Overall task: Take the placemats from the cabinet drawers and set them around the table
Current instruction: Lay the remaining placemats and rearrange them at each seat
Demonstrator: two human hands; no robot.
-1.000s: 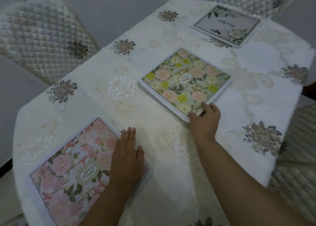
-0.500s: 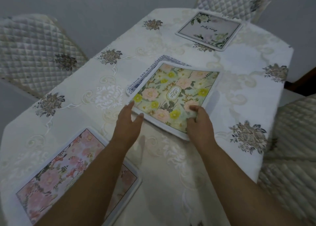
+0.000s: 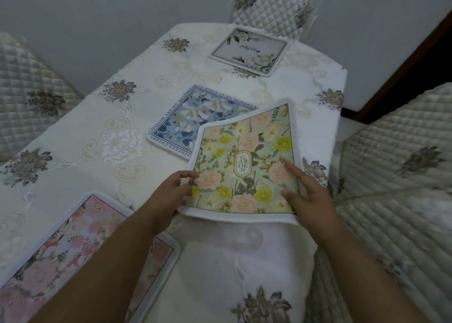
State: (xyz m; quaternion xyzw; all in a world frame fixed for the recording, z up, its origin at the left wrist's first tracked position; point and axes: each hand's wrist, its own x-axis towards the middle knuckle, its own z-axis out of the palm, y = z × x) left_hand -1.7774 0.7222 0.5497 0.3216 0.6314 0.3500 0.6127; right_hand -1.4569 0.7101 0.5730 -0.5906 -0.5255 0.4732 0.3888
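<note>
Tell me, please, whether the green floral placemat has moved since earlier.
Yes. The green placemat lay flat covering the blue placemat; now the left hand and right hand hold it lifted, off to the blue one's right and nearer.

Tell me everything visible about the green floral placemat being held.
The green placemat is squarish and soft-looking, with a white padded border, pink and yellow flowers on pale green, and an oval lettered label at its middle. It is held above the table, bowed, its far left part hiding some of the blue placemat. The left hand pinches its left edge; the right hand holds its near right corner.
</note>
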